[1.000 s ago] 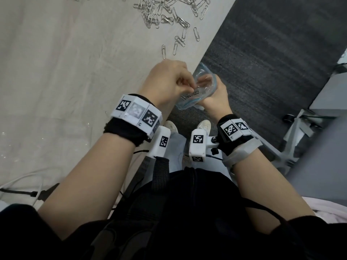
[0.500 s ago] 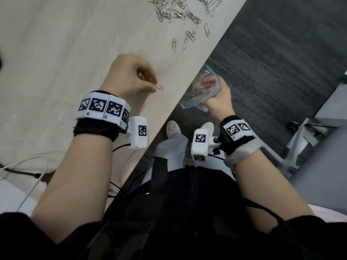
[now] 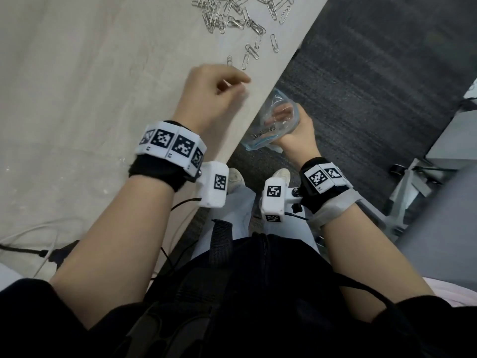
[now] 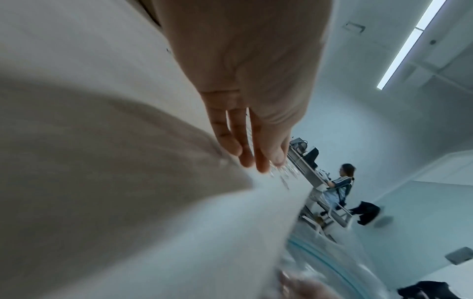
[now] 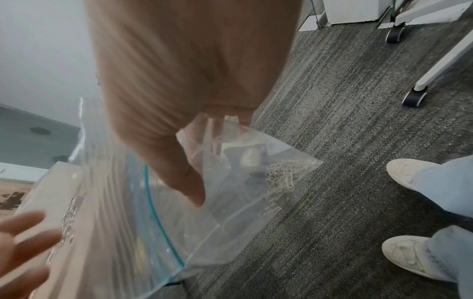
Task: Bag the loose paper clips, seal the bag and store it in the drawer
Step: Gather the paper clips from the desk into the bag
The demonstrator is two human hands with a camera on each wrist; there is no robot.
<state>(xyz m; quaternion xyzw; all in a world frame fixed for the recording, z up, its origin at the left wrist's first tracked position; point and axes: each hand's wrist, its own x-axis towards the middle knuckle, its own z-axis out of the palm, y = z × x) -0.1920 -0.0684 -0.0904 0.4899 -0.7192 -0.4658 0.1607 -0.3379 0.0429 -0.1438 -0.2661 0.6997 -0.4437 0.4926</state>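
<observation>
Gripping the clear bag (image 3: 277,125) just off the surface (image 3: 77,99) edge, the right hand (image 3: 296,130) holds it open. The left hand (image 3: 209,99) hangs over the surface, fingers relaxed and empty, near the loose paper clips (image 3: 237,16).

We find no readable words, brands or numbers. The white wristbands (image 3: 171,144) behind each hand carry only black-and-white square code markers, and tiny marks under them are too small to read.
</observation>
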